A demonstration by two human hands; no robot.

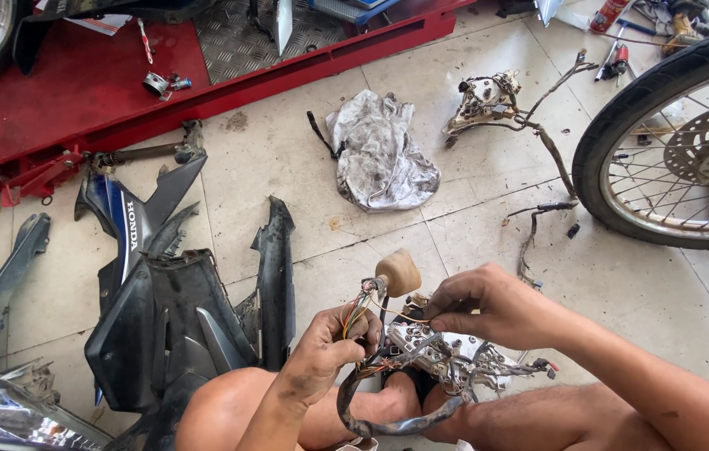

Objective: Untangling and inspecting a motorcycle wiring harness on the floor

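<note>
My left hand (327, 349) grips a bundle of coloured wires (356, 311) from a wiring harness whose black sleeved cable (388, 424) loops down over my knees. A roll of tan tape (399, 272) hangs at the top of the bundle, just above my fingers. My right hand (488, 305) pinches thin wires at the top of a silver instrument cluster (446, 355) that rests between my legs, with more connectors trailing off to its right.
Dark plastic motorcycle fairings (167, 326) lie piled at the left on the tiled floor. A dirty grey rag (381, 150) and a second wiring harness (496, 104) lie farther out. A spoked wheel with tyre (672, 142) stands at right; a red lift ramp (79, 92) runs along the back.
</note>
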